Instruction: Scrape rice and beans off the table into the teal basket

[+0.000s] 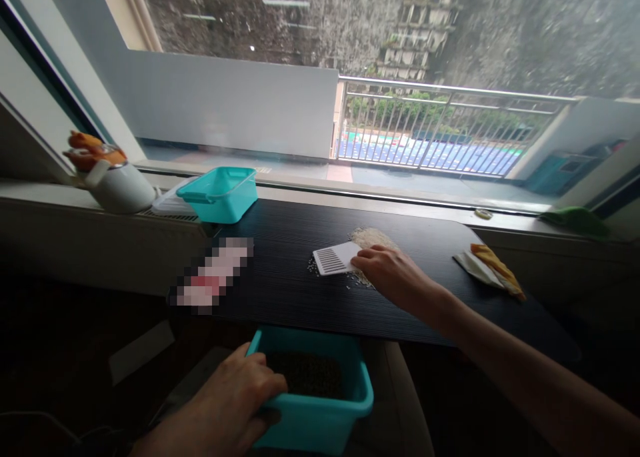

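Observation:
My right hand grips a flat white slotted scraper on the black table. The hand lies over a small heap of pale grains, with loose grains scattered beside the scraper. My left hand holds the near left rim of a teal plastic bin below the table's front edge. Dark small beans or seeds fill that bin's bottom.
A second teal bin stands at the table's back left, next to a white pot with an orange thing on top. A white and yellow packet lies at the right. A blurred pink and white patch covers the table's left. A large window runs behind.

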`<state>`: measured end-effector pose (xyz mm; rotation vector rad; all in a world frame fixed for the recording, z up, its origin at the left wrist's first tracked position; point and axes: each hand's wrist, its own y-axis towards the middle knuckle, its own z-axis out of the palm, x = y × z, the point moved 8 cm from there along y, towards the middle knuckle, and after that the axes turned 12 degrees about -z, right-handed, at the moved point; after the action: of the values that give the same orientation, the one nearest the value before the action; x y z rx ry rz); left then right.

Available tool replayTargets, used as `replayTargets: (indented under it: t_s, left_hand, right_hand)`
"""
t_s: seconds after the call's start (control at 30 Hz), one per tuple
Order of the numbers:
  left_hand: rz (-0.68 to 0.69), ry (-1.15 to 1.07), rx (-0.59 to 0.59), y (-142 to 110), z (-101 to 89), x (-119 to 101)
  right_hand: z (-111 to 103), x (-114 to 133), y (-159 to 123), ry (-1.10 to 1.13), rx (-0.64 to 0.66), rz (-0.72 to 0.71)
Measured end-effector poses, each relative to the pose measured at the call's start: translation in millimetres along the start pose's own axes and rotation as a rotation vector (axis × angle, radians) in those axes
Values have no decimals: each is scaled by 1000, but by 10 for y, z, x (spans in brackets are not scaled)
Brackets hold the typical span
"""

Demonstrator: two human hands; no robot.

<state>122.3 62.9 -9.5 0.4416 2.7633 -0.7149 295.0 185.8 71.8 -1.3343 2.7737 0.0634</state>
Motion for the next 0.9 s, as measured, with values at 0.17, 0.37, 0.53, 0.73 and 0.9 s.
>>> replayTargets:
  t_s: [0.17, 0.37, 0.53, 0.73, 0.9]
  left_hand:
    - [8, 20, -3, 7, -28, -63]
    - [14, -8, -15, -10, -5, -41]
    - [25, -6, -12, 13, -17, -57]
    - [51, -1, 26, 26, -17, -170]
    - [55, -34, 86, 28, -16, -231]
  right_hand:
    - [-28, 124, -178, 29, 24, 4]
    - [-23, 168, -391, 5, -52, -54]
    - [-143, 86, -599, 64, -281, -90]
    - [-135, -367, -1035, 423, -666, 217]
    - [245, -626, -1308, 729, -867, 600]
